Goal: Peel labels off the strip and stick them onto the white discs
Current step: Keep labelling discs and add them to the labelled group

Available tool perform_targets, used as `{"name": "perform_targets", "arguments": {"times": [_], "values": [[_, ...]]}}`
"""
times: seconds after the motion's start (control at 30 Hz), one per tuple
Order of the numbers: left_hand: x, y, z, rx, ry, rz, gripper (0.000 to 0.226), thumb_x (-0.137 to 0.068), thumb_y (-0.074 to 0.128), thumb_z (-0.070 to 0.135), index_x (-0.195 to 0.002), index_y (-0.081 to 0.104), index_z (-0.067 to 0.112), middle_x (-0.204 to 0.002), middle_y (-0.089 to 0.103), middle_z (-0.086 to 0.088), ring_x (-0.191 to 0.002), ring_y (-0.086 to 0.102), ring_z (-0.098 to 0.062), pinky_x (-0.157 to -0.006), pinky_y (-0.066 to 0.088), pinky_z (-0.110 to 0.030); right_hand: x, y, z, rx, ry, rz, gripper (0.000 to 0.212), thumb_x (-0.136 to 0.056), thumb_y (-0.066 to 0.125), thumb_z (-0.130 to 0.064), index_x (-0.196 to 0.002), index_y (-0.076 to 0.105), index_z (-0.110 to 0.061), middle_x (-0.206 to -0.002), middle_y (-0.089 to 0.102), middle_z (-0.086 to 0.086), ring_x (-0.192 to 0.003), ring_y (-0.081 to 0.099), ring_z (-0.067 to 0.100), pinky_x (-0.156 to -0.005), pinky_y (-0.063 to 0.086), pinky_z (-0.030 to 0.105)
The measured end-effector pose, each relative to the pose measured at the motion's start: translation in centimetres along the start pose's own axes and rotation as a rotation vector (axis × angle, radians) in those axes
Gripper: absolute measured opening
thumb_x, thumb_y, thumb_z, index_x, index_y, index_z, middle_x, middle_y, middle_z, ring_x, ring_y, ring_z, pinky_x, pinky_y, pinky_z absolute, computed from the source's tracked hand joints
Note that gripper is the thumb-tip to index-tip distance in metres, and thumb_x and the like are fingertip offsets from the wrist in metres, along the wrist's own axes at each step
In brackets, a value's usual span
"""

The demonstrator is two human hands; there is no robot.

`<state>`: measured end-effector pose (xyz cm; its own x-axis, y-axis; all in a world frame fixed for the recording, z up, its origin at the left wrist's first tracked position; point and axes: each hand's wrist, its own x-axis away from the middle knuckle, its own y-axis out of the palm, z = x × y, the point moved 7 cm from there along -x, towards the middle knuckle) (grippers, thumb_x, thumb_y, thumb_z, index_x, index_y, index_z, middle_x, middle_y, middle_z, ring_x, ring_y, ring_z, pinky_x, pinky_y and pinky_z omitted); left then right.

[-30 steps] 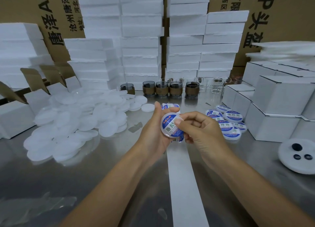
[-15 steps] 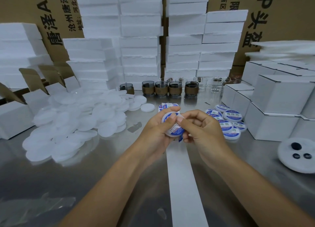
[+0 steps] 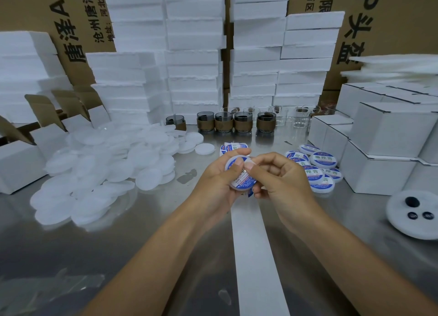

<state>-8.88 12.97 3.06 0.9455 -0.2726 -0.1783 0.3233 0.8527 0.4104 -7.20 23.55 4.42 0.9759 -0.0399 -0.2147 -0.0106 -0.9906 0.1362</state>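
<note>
Head view: above the long white paper strip (image 3: 251,244), my left hand (image 3: 218,180) cups the round white disc (image 3: 230,162). My right hand (image 3: 282,180) pinches its right edge, and both thumbs press its round blue-and-white paper label (image 3: 245,182). The pile of labelled discs (image 3: 322,160) lies rightward, nearer my right hand.

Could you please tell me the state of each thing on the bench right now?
Disc: labelled, held in both hands.
Left hand: grips the disc.
Right hand: pinches the disc, thumb on its label.
Strip: lies flat, near part bare.
Plain discs: heaped, unlabelled.
Labelled discs: piled, labels up.
Right boxes: closed.
Left boxes: flaps open.
</note>
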Motion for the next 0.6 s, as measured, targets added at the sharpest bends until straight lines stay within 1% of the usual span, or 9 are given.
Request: {"name": "perform_targets", "arguments": {"times": [0.3, 0.4, 0.47, 0.53, 0.6], "values": [[0.01, -0.05, 0.02, -0.040, -0.004, 0.028, 0.022, -0.096, 0.043, 0.008, -0.102, 0.062, 0.015, -0.101, 0.065, -0.010, -0.079, 0.068, -0.015, -0.065, 0.056, -0.023, -0.04, -0.06, 0.12, 0.010, 0.000, 0.021, 0.006, -0.082, 0.068, -0.009, -0.078, 0.063, -0.011, -0.053, 0.059, 0.001, -0.039, 0.049, 0.007, -0.043, 0.045, 0.019], [0.01, -0.13, -0.08, -0.050, -0.007, 0.047, 0.022, -0.096, 0.044, 0.008, -0.101, 0.064, 0.017, -0.105, 0.066, -0.010, -0.087, 0.068, -0.018, -0.069, 0.057, -0.025, -0.02, -0.17, 0.11, 0.038, -0.007, 0.041, 0.005, -0.080, 0.069, -0.010, -0.081, 0.064, -0.008, -0.053, 0.059, 0.001, -0.039, 0.050, 0.006, -0.044, 0.046, 0.018], [0.01, -0.23, -0.15, -0.073, -0.010, 0.067, 0.021, -0.096, 0.045, 0.009, -0.100, 0.064, 0.017, -0.112, 0.064, -0.014, -0.094, 0.066, -0.022, -0.073, 0.057, -0.027, 0.03, -0.23, 0.02, 0.059, -0.015, 0.052, 0.007, -0.081, 0.069, -0.011, -0.083, 0.065, -0.006, -0.052, 0.059, 0.000, -0.039, 0.051, 0.005, -0.044, 0.047, 0.018], [0.00, -0.36, -0.17, -0.087, -0.010, 0.083, 0.021, -0.096, 0.045, 0.011, -0.101, 0.064, 0.018, -0.115, 0.063, -0.015, -0.096, 0.065, -0.023, -0.073, 0.057, -0.027, 0.11, -0.28, -0.17, 0.091, -0.029, 0.059, 0.004, -0.083, 0.067, -0.016, -0.082, 0.067, -0.012, -0.055, 0.062, 0.001, -0.040, 0.052, 0.005, -0.044, 0.047, 0.016], [0.00, -0.53, -0.10, -0.077, -0.004, 0.092, 0.021, -0.097, 0.046, 0.010, -0.099, 0.065, 0.018, -0.108, 0.065, -0.014, -0.088, 0.067, -0.019, -0.070, 0.058, -0.026, 0.15, -0.30, -0.35, 0.131, -0.049, 0.068, 0.009, -0.085, 0.064, -0.020, -0.078, 0.068, -0.020, -0.057, 0.065, -0.001, -0.040, 0.052, 0.005, -0.044, 0.047, 0.015]]}}
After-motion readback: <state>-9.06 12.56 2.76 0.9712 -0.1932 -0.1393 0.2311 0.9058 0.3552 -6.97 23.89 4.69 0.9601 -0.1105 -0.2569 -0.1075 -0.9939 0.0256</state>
